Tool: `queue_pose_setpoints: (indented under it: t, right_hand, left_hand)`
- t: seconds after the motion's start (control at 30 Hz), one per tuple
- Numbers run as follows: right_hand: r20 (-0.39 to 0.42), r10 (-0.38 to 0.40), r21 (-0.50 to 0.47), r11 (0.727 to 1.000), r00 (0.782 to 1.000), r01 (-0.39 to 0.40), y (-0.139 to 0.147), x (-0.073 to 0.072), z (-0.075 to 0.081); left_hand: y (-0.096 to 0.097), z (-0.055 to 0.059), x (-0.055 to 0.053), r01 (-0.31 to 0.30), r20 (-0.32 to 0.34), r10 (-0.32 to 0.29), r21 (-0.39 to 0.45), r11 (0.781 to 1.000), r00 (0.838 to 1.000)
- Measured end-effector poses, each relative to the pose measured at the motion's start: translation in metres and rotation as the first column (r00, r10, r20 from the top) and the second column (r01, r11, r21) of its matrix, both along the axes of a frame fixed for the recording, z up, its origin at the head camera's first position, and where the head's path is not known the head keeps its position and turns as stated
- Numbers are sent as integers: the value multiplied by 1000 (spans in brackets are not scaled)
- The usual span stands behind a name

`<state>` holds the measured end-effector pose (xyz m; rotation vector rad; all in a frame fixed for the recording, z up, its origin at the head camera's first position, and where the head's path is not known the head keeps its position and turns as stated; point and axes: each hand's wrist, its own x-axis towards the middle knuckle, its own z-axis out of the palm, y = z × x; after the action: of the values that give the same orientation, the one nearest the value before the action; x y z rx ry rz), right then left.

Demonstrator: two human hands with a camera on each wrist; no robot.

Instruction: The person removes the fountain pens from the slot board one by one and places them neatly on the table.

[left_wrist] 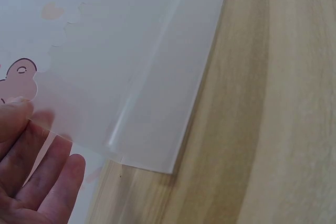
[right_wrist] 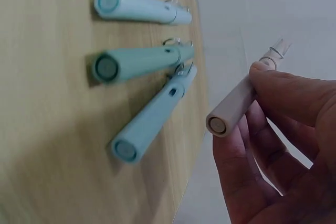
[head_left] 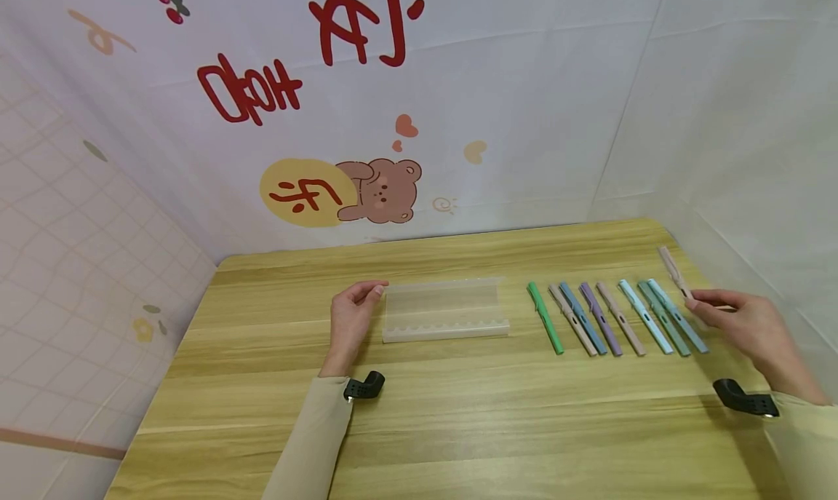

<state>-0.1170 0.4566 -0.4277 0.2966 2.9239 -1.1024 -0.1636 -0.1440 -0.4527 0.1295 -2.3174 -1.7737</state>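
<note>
At the right of the head view my right hand pinches a pale pink pen between thumb and fingers. The right wrist view shows this pen raised beside the table edge, blunt end toward the camera. My left hand holds the left edge of a clear plastic pen rack, which has a row of notches. In the left wrist view the thumb lies over the translucent sheet and the other fingers are behind it. Nearest the right hand are two light blue pens and a teal pen.
Left of those pens lie a green pen, a blue pen, a purple pen and two beige-pink pens. A printed white cloth hangs behind the wooden table.
</note>
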Motion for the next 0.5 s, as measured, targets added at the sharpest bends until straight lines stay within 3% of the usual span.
queue_pose_setpoints:
  t: [0.37, 0.43, 0.5]
  right_hand:
    - [-13, 48, 100, 994, 999, -47, 18, 2, -12]
    - [-11, 65, 111, 992, 998, -64, 21, 3, -14]
    - [-2, 75, 120, 990, 997, -75, 23, 4, -15]
  left_hand:
    - [0, 1, 0, 13, 1, -13, 29, 999, 1000]
    - [3, 9, 4, 14, 11, -14, 28, 1000, 1000]
    - [3, 9, 4, 14, 8, -15, 32, 999, 1000]
